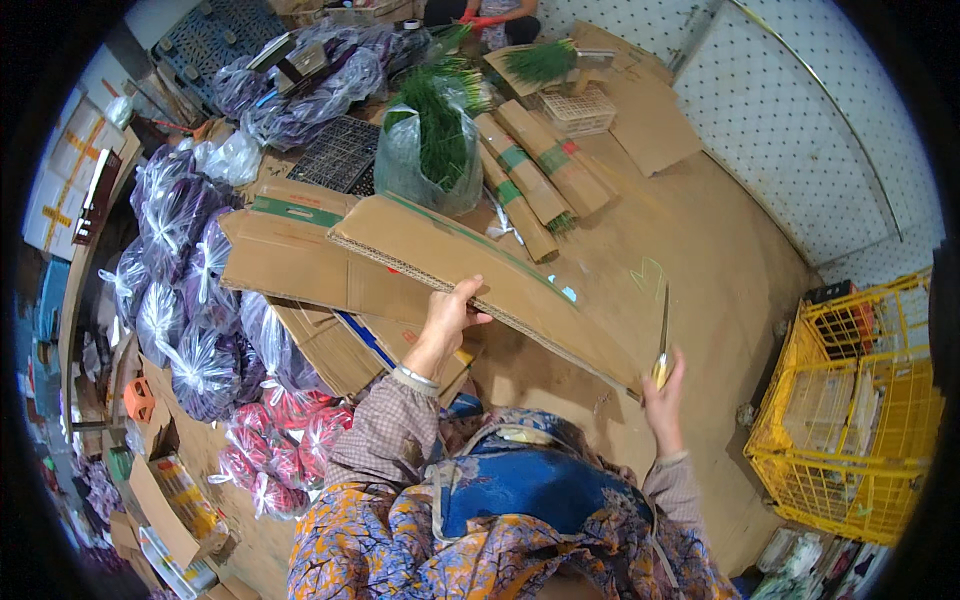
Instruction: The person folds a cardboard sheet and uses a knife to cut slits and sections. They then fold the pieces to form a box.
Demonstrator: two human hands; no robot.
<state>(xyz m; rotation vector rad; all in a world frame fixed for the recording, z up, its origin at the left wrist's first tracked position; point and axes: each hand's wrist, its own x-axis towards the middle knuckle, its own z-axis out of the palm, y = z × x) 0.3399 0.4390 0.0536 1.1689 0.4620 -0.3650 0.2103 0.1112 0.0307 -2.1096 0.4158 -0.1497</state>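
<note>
My left hand (453, 316) is closed on the near edge of a long brown cardboard piece (480, 270), its thumb lying on top. The cardboard slants from upper left to lower right in front of me, a green stripe along its far edge. In my right hand (664, 400) is a knife (662, 362) with a yellowish handle, its long thin blade pointing up and away. That hand is beside the cardboard's right end; whether it also touches the cardboard I cannot tell. More cardboard (300, 262) lies under and left of the held piece.
Bags of purple produce (205, 370) and red bags (285, 440) lie at left. Beyond stand a clear bag of green stalks (435, 150), cardboard-wrapped bundles (530, 165) and a black crate (335, 153). A yellow wire cage (845, 400) is at right. Another person (495, 15) sits at the far end.
</note>
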